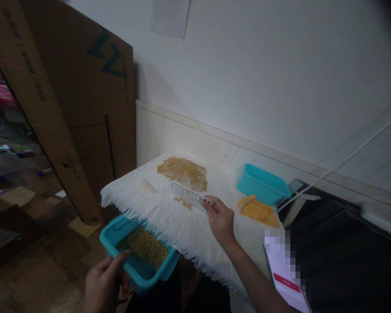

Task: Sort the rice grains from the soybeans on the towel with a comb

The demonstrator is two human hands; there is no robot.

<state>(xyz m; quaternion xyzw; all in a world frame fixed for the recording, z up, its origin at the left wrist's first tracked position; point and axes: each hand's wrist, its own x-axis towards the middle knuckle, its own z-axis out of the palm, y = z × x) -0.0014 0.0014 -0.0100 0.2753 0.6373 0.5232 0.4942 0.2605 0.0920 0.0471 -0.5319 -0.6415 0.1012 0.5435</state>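
Note:
My left hand [107, 278] is closed on the near rim of a teal plastic bin [140, 282], held just below the table's front edge. A layer of yellowish beans [146, 248], like soybeans, lies in that bin. In my right hand [220, 217] is a flat white plastic strip [189, 191] with slots along its upper edge, held over the tabletop. Beyond the strip spreads a heap of the same beans [185, 169]. A few loose beans [184, 203] lie on its near side, on the white fringed cloth [163, 208].
A second teal bin [262, 184] stands at the table's right, with an orange-yellow cloth [259, 211] before it. A tall cardboard box [84, 95] rises on the left. The wall [263, 87] backs the table. A white cable [342, 165] slants across the right.

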